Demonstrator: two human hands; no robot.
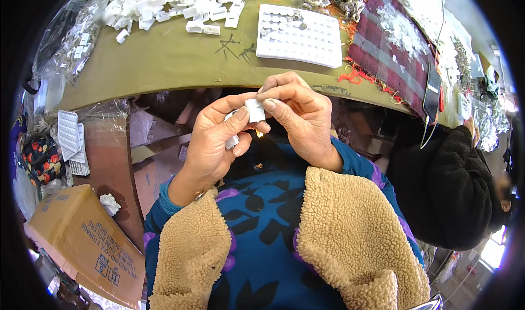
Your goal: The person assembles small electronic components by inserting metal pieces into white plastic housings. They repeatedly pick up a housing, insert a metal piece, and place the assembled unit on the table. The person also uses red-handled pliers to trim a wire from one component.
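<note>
In front of my chest, my left hand (pixel 210 135) is closed, thumb and fingers pinching a small square white plastic piece (pixel 255 111). More white pieces (pixel 232 140) are tucked in the same hand, partly hidden by the fingers. My right hand (pixel 301 116) also grips the square piece, its thumb and forefinger pinched at the upper right edge. A small yellowish bit (pixel 259 133) shows just under the fingers. Both hands are held in the air, by the near edge of the olive-green table (pixel 164 64).
White plastic parts (pixel 175 6) lie heaped at the far left. A white tray (pixel 299 36) with small round discs in some hollows stands behind my hands. Rightward are a plaid cloth (pixel 383 42), a phone (pixel 432 94) and a dark-clothed person (pixel 448 189). A cardboard box (pixel 87 244) stands lower left.
</note>
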